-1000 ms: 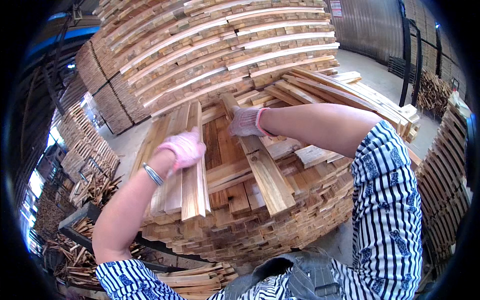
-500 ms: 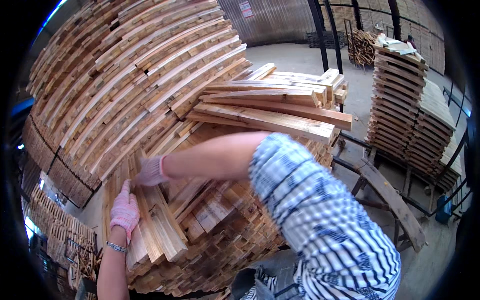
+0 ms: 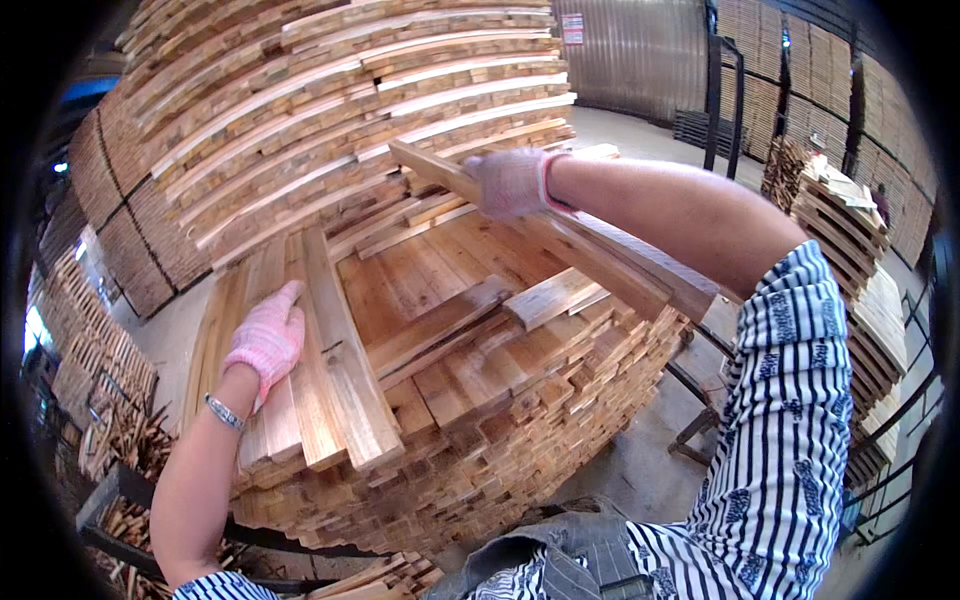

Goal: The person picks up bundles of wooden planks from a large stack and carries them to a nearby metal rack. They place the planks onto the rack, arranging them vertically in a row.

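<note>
My left hand (image 3: 267, 335), in a pink-and-white knitted glove, lies with fingers stretched out on a row of long wooden boards (image 3: 345, 370) at the left of the pile. Farther right, my right hand (image 3: 512, 183), gloved too, is closed round a wooden plank (image 3: 430, 170). One end of this plank sticks out to the left of the hand; my right hand and forearm hide part of it. Short board pieces (image 3: 560, 297) lie across the pile top (image 3: 415, 270) between my hands.
A tall stack of boards (image 3: 370, 100) rises behind the pile. More stacked timber (image 3: 845, 260) stands at the right, near dark metal rails (image 3: 725, 100). At lower left are a black metal frame (image 3: 125, 490) and loose sticks (image 3: 125, 435).
My right hand has moved from beside my left hand to the far right and now grips a plank. My left hand stays on the boards. The view has shifted.
</note>
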### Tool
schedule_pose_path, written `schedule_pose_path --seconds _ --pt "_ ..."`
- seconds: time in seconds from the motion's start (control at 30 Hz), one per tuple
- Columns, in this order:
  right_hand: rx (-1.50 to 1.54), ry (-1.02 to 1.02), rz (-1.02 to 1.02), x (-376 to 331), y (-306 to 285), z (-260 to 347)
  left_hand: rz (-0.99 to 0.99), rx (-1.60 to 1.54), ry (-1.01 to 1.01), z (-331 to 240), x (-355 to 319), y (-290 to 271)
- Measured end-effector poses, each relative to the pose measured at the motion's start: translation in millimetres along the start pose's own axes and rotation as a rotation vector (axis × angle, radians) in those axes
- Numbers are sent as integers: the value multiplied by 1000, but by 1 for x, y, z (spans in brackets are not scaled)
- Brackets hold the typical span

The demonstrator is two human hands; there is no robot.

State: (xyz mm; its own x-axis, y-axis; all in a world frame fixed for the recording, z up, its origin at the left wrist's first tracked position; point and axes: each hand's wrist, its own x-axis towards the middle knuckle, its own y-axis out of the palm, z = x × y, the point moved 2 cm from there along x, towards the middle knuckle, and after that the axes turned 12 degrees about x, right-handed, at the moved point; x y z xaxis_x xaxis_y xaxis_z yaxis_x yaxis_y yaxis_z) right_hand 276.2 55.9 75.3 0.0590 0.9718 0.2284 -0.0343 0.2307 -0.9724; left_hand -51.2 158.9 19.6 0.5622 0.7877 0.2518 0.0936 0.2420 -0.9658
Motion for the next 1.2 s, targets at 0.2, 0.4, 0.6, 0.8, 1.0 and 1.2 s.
schedule_pose_path --seconds 0.2,0.4,0.6,0.8,1.0,1.2 --pt "-85 -126 242 65 65 58 -11 -30 101 -18 6 -6" --pt "446 -51 197 34 71 89 35 -19 45 -10 -3 -8" --pt "295 -161 266 44 60 57 7 -35 82 -5 5 -4" --pt "1116 215 309 65 59 79 24 -22 75 2 0 3" --pt "425 -225 237 73 97 86 -19 -23 119 -11 11 2" --pt "-127 -645 -13 108 127 129 -18 -12 55 -3 8 -1"
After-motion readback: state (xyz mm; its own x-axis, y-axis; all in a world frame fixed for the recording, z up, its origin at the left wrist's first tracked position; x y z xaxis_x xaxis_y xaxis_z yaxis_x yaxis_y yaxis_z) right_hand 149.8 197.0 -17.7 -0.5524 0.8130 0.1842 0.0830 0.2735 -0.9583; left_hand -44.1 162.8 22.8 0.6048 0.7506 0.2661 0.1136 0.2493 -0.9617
